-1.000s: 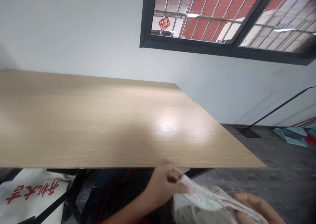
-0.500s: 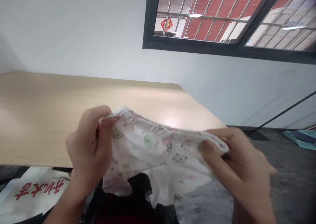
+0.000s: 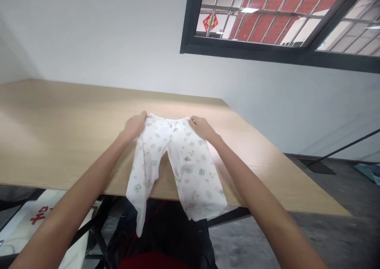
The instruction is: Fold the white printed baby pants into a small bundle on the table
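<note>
A small pair of white pants with a pale green and pink animal print is spread over the wooden table. Its waistband points away from me, and both legs hang past the table's front edge. My left hand grips the left corner of the waistband, fingers closed. At the opposite corner, my right hand is closed on the fabric too. The waistband is stretched between them, close to the tabletop. My fingertips are partly hidden by the cloth and my knuckles.
Below the table's front edge on the left hangs a white cloth bag with red characters. Behind the table rises a pale wall with a barred window at the upper right. A thin black pole leans at the right.
Both hands have moved forward and away from me, carrying the pants from near the camera out over the table. The legs now lie stretched toward me, and the view has shifted slightly.
</note>
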`<state>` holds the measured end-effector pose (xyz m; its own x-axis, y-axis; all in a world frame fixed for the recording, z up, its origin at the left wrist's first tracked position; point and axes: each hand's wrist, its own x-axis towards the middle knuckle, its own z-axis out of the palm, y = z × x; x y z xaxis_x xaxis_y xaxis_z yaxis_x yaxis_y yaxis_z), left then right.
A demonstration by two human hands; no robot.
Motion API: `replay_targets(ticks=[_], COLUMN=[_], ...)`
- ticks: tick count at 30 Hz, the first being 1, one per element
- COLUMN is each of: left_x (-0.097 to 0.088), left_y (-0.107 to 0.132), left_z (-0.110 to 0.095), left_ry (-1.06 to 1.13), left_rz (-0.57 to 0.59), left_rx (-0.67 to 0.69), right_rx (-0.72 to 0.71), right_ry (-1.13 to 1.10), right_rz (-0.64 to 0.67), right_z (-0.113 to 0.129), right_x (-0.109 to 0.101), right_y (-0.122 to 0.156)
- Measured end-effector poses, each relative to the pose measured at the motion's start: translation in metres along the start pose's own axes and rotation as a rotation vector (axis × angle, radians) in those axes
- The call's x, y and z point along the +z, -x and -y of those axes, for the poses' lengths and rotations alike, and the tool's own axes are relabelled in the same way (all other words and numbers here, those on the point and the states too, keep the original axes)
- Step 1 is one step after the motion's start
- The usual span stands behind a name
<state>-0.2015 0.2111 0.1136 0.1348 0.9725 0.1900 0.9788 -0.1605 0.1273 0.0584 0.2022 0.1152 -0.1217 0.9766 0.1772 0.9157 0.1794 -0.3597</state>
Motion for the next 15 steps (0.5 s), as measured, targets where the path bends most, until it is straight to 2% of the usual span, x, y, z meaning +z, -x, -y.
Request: replay_targets(ticks=[2,4,7,9,11,12,15], left_x=[0.023,0.038,0.045,0.045,0.043,0.041,0.034], left_y=[-0.019,-0.032,-0.037,-0.032,-0.021,-0.014,0.009], left_z=[0.0,-0.003,-0.014,-0.025,-0.038,-0.044,-0.05], left_ry=[-0.004,0.001,-0.007,-0.016,-0.012,-0.003,0.041], left_rz=[0.067,0.096,0.077,0.039,0.037,0.054,0.131], left_rx=[0.003,0.01,0.027,0.074,0.174,0.232,0.352], right_rx=[0.046,0.096,0.152,0.136,0.046,-0.045,-0.418], right_ry=[0.063,0.092,0.123,0.142,0.151,0.13,-0.056], right_rz=[0.036,0.045,0.041,0.016,-0.016,-0.014,0.124], right_z=[-0.012,-0.02,-0.023,-0.016,-0.002,0.007,0.038], right_x=[0.027,0.046,0.06,0.062,0.062,0.063,0.067], right_y=[-0.022,-0.038,-0.047,-0.045,-0.036,-0.03,-0.013])
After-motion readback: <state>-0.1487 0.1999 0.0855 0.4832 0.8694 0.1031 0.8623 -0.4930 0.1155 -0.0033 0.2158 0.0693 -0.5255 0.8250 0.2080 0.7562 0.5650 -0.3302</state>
